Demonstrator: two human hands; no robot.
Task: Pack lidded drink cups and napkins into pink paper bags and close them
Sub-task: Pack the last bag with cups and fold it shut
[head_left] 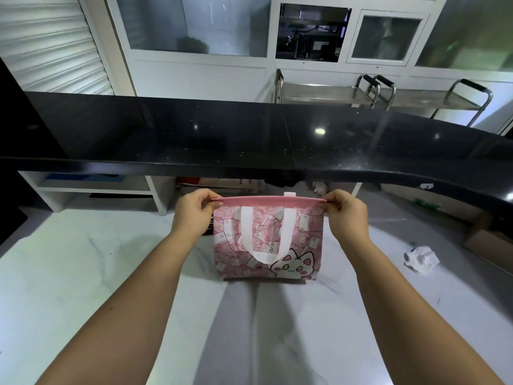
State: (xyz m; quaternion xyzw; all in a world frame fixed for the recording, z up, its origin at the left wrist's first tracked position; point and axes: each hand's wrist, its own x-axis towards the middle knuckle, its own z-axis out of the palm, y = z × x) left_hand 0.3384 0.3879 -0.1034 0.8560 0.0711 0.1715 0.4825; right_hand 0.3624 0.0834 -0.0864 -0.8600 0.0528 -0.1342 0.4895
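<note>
Left hand [191,211] and right hand [344,213] fingers pinch the pink bag [305,237] at its top edge's 2 ends.

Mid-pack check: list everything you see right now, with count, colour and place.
pink bag: one, pink with cat print and white handles, centre of the table
crumpled paper: one, white, on the table, right
table: one, white marbled, foreground
counter: one, glossy black, across the middle
steel trolleys: at least two, silver, behind the counter
left hand: one, pinches the bag's top left corner
right hand: one, pinches the bag's top right corner
</note>
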